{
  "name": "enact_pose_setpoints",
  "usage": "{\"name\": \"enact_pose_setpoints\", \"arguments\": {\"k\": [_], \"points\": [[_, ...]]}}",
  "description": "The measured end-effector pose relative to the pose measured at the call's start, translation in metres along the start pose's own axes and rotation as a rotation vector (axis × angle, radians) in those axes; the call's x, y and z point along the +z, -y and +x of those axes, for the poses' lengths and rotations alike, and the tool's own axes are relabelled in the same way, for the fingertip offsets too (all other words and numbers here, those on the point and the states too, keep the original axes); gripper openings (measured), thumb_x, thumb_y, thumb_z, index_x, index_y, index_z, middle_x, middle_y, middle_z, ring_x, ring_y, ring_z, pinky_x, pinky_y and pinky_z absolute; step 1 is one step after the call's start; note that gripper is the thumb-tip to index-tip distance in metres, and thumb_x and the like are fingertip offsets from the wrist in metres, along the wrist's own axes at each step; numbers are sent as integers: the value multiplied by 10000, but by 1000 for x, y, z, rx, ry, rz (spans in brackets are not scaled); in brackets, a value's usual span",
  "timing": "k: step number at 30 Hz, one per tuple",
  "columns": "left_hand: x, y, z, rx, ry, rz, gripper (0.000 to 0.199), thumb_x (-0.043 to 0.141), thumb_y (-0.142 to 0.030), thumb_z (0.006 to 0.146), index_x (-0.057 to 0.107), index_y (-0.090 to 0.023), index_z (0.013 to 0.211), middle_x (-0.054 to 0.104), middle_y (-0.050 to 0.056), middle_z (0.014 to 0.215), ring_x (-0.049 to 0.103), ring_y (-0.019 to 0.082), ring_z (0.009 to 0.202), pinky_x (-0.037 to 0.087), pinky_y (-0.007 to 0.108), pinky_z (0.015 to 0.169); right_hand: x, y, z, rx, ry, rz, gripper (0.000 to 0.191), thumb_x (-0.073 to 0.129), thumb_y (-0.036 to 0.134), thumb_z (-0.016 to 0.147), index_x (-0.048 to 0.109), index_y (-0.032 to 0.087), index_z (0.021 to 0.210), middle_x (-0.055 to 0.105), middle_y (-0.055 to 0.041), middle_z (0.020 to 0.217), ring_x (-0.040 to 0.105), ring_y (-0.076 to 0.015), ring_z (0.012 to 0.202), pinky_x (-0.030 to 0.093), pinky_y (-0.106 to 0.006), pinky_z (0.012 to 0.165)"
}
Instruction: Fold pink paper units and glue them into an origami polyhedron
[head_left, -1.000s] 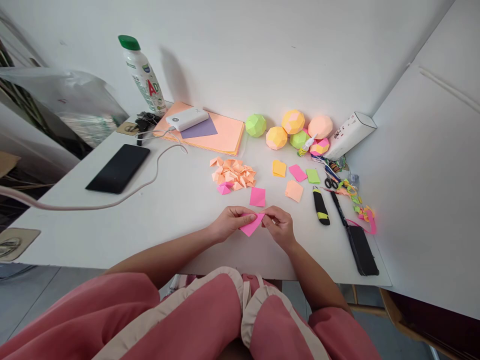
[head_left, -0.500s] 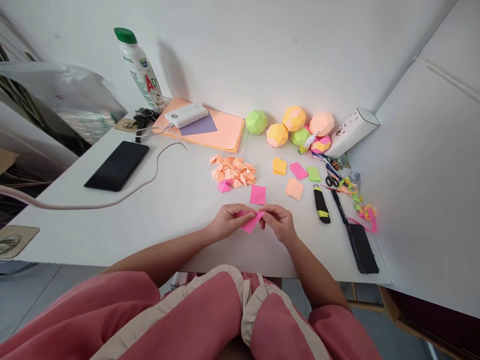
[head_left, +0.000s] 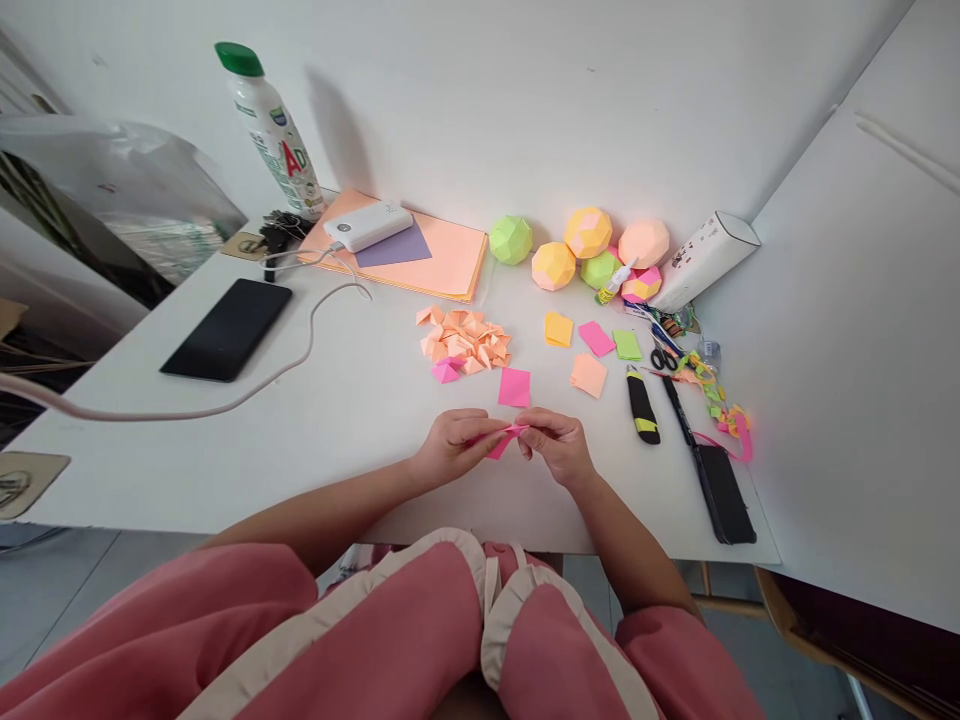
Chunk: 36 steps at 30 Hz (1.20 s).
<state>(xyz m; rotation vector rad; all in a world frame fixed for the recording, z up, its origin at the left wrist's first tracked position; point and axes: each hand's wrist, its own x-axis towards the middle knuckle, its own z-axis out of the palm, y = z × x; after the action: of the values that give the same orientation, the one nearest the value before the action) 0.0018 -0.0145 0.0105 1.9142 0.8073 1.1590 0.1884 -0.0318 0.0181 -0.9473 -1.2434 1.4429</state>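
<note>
Pink paper (head_left: 500, 447), mostly hidden (shape unreadable), is pinched by the left hand (head_left: 456, 444) at nine o'clock, right hand (head_left: 561, 444) at three.

On the left we see a tall white bottle (head_left: 274, 140) with a green cap, standing close to the wall (head_left: 480, 90). Near it we spot a white power bank (head_left: 369, 226), and a pale cord (head_left: 309, 345) bends from it around a flat black screen (head_left: 227, 330). A clear plastic bag (head_left: 142, 190) sits past the table's left side. Over on the right we find a long white box (head_left: 705, 262), scissors (head_left: 663, 359) with black handles, a black and yellow cutter (head_left: 642, 405), and a black pen (head_left: 677, 410) pointing at a black case (head_left: 724, 493).
</note>
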Motion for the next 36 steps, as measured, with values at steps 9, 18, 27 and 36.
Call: {"name": "enact_pose_setpoints", "arguments": {"k": [9, 18, 27, 36], "points": [[1, 4, -2, 116, 4, 100, 249, 475, -328, 881, 684, -194, 867, 515, -2, 501, 444, 101, 463, 361, 217, 476, 0, 4, 0, 6, 0, -2, 96, 717, 262, 726, 718, 203, 801, 634, -6, 715, 517, -76, 485, 437, -262, 465], [2, -1, -1, 54, 2, 19, 242, 504, -347, 859, 695, -201, 837, 513, -15, 477, 422, 88, 429, 350, 207, 451, 0, 3, 0, -25, -17, -45, 81, 719, 270, 723, 710, 205, 771, 618, -8, 739, 513, -73, 489, 443, -259, 460], [3, 0, -1, 35, -16, -5, 252, 512, -368, 854, 703, -206, 827, 495, -24, 465, 408, 83, 425, 342, 201, 443, 0, 4, 3, 48, 9, -15, 115, 711, 294, 732, 680, 188, 762, 598, 4, 719, 510, -71, 478, 443, -259, 466], [3, -3, -1, -50, -9, -61, 239, 546, -373, 832, 719, -209, 856, 552, -23, 484, 441, 79, 439, 385, 205, 476, 0, 2, 2, 28, -34, 4, 89, 732, 270, 706, 685, 198, 730, 600, 6, 730, 501, -68, 460, 427, -266, 450]]}}
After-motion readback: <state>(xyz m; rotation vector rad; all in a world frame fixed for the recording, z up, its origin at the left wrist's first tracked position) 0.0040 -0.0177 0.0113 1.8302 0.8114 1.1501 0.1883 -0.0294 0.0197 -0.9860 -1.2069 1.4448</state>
